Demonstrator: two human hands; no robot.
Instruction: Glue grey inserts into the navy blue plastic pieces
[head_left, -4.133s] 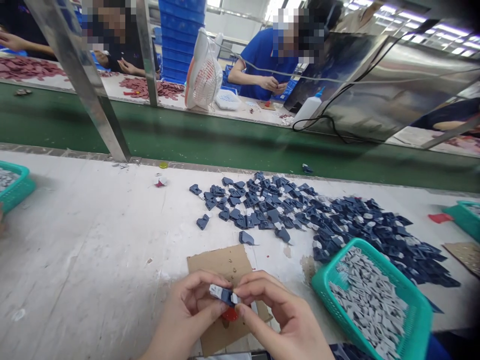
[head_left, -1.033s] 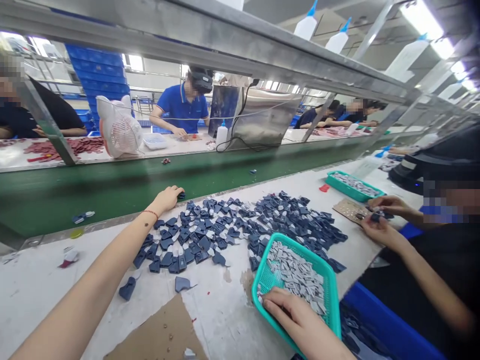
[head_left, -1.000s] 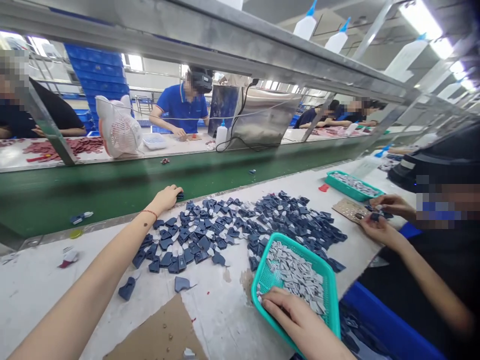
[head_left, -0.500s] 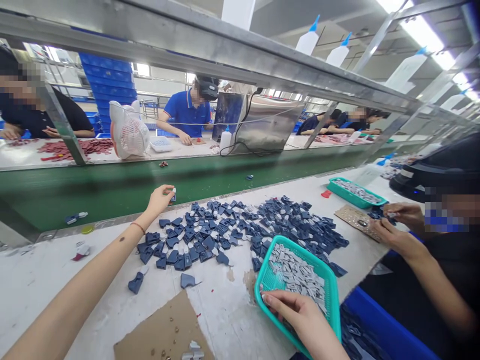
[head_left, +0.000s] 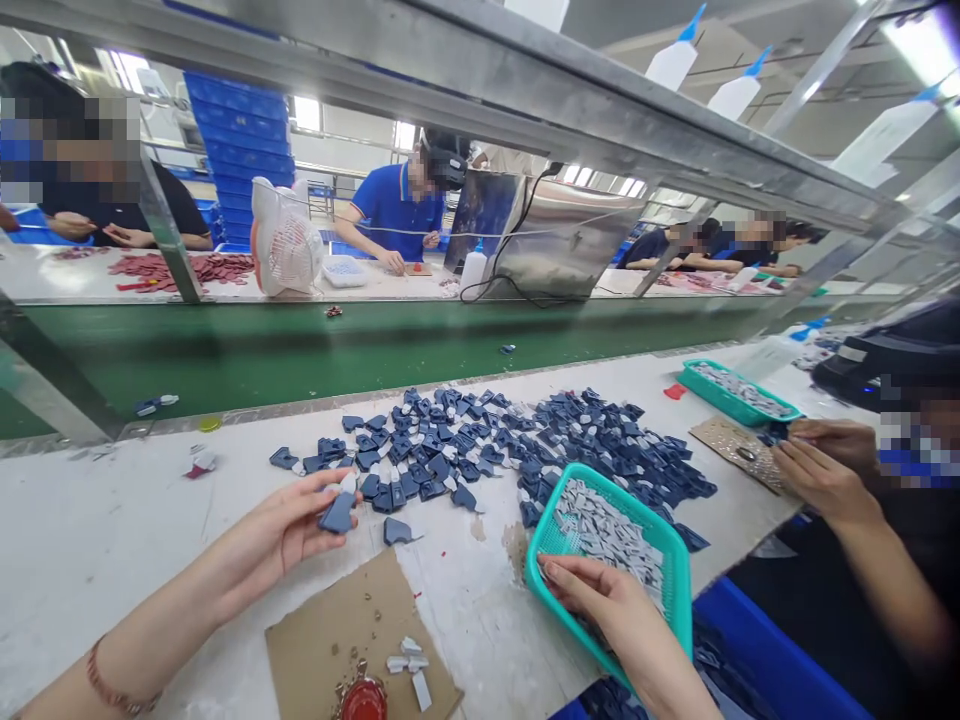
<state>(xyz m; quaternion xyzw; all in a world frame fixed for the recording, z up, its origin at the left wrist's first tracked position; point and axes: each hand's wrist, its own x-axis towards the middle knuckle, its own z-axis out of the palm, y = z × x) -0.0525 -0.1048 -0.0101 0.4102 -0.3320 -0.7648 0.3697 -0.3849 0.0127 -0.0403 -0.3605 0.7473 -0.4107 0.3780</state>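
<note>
Fingers of your left hand (head_left: 281, 535) pinch one dark blue piece (head_left: 337, 513), held just left of the blue pile (head_left: 510, 455) on the worktop (head_left: 97, 530). Your right hand (head_left: 600, 600) dips into the teal basket (head_left: 679, 600) right of that pile, fingers curled over the grey clips (head_left: 611, 530); whether it has gripped one you cannot tell.

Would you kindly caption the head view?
Left hand holds a dark blue part; right hand reaches into a teal basket.

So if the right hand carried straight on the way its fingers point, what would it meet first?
The right hand points into the teal basket, so probably the grey pieces inside it; its fingertips seem already among them.
</note>
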